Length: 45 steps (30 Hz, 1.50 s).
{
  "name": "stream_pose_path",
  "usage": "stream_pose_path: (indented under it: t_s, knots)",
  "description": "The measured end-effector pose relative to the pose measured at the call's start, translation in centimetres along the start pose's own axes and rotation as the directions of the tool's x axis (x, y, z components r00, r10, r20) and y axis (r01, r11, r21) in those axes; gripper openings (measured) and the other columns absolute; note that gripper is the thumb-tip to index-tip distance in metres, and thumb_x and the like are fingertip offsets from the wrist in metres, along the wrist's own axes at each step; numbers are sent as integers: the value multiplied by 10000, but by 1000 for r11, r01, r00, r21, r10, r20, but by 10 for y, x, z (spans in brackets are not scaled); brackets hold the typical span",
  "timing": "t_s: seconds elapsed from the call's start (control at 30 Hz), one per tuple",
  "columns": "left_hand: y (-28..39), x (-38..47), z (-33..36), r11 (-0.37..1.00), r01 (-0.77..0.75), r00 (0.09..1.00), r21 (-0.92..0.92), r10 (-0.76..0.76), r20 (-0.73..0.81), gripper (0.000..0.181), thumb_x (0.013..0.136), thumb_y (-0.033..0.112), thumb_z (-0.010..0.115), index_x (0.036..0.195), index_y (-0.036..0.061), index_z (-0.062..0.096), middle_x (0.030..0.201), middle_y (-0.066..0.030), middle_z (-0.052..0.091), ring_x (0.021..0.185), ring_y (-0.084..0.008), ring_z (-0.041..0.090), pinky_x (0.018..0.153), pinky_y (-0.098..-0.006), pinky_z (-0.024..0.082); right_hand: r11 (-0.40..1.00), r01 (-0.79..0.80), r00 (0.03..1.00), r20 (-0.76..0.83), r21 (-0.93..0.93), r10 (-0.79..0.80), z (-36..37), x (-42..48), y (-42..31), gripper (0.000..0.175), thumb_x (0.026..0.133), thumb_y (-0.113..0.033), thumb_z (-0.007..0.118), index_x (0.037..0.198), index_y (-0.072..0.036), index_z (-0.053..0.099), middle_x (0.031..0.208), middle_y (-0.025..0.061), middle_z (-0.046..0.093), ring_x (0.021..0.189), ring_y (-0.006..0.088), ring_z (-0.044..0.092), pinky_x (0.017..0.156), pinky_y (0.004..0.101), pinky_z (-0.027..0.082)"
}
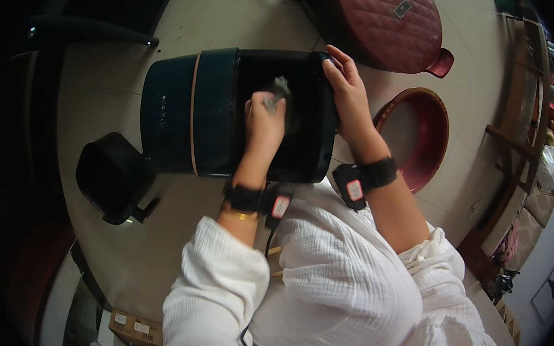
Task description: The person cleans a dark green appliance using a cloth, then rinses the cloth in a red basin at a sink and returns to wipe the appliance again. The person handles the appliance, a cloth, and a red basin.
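A dark green rounded housing [214, 114] with a gold-coloured band lies on the floor before me, its black cavity open. My left hand [265, 122] is inside this opening, its fingers closed on a small grey-green crumpled wad [280, 89]; blur hides whether that is cloth or a scrubber. My right hand [346, 87] rests on the housing's black right rim [324, 120], thumb and fingers around the edge. Beside the housing's left end stands a black open container [116, 178] with a squared rim. The cavity's inside is mostly too dark to make out.
A red quilted-pattern electric pan [391, 17] is at the upper right, above a red round basin [416, 137]. A black chair or table leg [95, 33] reaches in at the upper left. A cardboard box [135, 327] is at the lower left, wooden furniture [518, 142] at the right.
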<state>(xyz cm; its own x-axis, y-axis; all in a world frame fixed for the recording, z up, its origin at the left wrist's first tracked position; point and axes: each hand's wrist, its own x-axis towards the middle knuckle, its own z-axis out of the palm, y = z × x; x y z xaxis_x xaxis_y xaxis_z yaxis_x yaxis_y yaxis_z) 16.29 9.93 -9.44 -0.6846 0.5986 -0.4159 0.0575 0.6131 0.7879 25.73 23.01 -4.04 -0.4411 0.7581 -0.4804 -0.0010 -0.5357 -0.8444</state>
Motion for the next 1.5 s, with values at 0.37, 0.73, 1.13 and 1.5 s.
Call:
stream_pose_path:
  t_s: [0.37, 0.73, 1.13, 1.5]
  knots:
    - [-46, 76, 61, 955, 294, 912, 47, -295, 285, 246, 909, 109, 593, 1095, 0, 712, 1049, -243, 708, 955, -382, 701, 811, -437, 571, 911, 27, 981, 187, -411, 55, -14, -6, -10, 924, 815, -192, 742, 1584, -115, 235, 1500, 182, 424, 1391, 258, 401, 1131, 330, 327]
    - [-111, 34, 69, 738, -439, 748, 512, -15, 664, 270, 951, 159, 533, 1118, 30, 701, 1130, -240, 690, 1041, -370, 682, 914, -434, 548, 989, 17, 997, 72, -144, -6, 4, -20, -5, 827, 774, -60, 643, 1542, -160, 354, 1143, 44, 539, 975, 132, 551, 917, 260, 452]
    - [-52, -2, 16, 741, -477, 536, 473, -181, 825, 265, 909, 181, 581, 1048, 10, 727, 1106, -244, 694, 1038, -385, 679, 892, -446, 550, 997, 26, 997, 80, -70, -20, 5, -18, -6, 819, 754, -39, 649, 1516, -113, 357, 1110, 74, 561, 957, 151, 557, 888, 279, 463]
    - [22, -36, -27, 981, 64, 792, 182, -161, 589, 255, 879, 121, 633, 1088, -14, 692, 1046, -263, 697, 1026, -427, 669, 868, -432, 542, 997, 24, 998, 67, -70, -19, 5, -20, -4, 769, 758, -52, 642, 1491, -123, 420, 1160, 32, 532, 1017, 142, 531, 956, 266, 425]
